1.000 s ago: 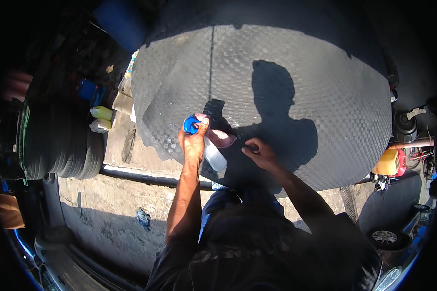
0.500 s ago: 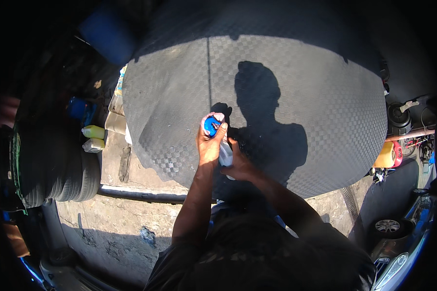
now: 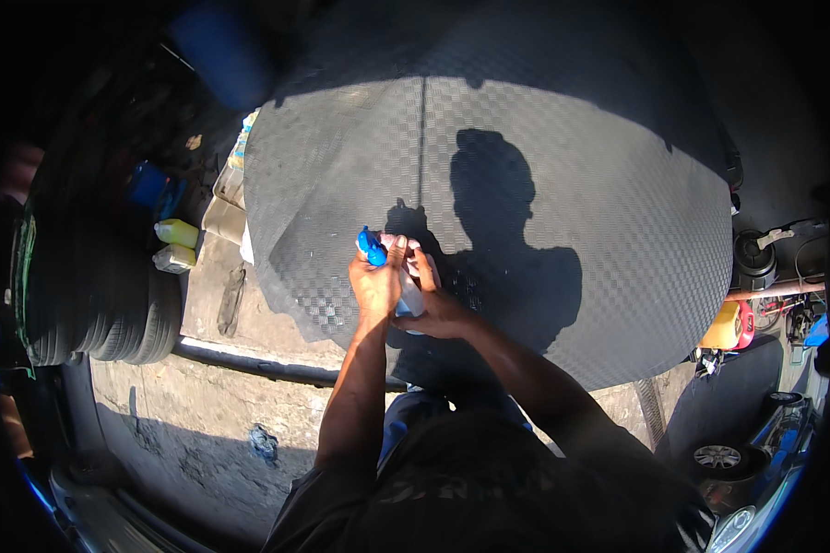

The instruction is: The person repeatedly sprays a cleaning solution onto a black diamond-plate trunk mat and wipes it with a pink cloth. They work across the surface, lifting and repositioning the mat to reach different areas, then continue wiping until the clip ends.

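Observation:
My left hand (image 3: 375, 290) is closed around a blue bottle top (image 3: 371, 247) and bunched pinkish cloth (image 3: 387, 241), in front of my body. Just right of it, my right hand (image 3: 443, 315) is wrapped around a pale, translucent bottle (image 3: 410, 300). Both hands are pressed close together, and the fingers cover much of the bottle. Whether the blue top sits on the bottle or apart from it I cannot tell. Beneath them spreads a large black rubber mat (image 3: 618, 240) with a checkered tread, crossed by my shadow.
Stacked tyres (image 3: 152, 313) stand at the left, near a yellow-green jug (image 3: 177, 232) and a blue drum (image 3: 221, 55). On the right are a yellow container (image 3: 719, 325), a red one (image 3: 745, 324) and a car wheel (image 3: 717, 457). Rough concrete (image 3: 212, 405) lies along the near side.
My hands have shifted slightly left and come closer together. The blue top has turned from a round face to a side-on shape, and my right hand has risen along the bottle.

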Motion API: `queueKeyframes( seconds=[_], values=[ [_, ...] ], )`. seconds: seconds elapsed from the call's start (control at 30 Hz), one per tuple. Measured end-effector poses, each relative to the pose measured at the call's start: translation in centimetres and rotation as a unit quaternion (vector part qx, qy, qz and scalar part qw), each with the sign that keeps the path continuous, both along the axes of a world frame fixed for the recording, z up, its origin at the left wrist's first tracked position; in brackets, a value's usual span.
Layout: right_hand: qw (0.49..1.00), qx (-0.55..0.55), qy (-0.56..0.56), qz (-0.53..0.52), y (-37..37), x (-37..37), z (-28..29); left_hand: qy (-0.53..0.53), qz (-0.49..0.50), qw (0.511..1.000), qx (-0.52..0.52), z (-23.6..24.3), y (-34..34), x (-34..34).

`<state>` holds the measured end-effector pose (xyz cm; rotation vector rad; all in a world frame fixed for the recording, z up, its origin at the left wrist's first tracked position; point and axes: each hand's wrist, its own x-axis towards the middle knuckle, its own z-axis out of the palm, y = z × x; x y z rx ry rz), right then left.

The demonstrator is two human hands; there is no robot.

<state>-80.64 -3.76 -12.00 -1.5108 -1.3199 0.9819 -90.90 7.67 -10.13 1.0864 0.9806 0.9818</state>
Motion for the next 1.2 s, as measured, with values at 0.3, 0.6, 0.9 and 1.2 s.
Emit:
queueKeyframes(
  seconds=[0.3, 0.6, 0.9, 1.2],
  values=[
    [0.809, -0.098, -0.412, -0.408, -7.3, 18.3, -6.2, 0.125, 0.066, 0.99, 0.015, -0.2, 12.5, -1.1],
    [0.767, -0.175, -0.482, -0.384, -11.7, 22.5, -12.1, 0.101, 0.006, 0.994, 0.037, -0.8, 12.3, 5.2],
    [0.781, -0.132, -0.468, -0.392, -12.0, 22.7, -12.6, 0.143, -0.102, 0.984, 0.04, -0.7, 7.6, 9.4],
    [0.767, -0.168, -0.489, -0.382, -11.8, 22.2, -12.5, 0.087, -0.187, 0.978, -0.013, 0.6, -3.0, 10.0]
  ],
)
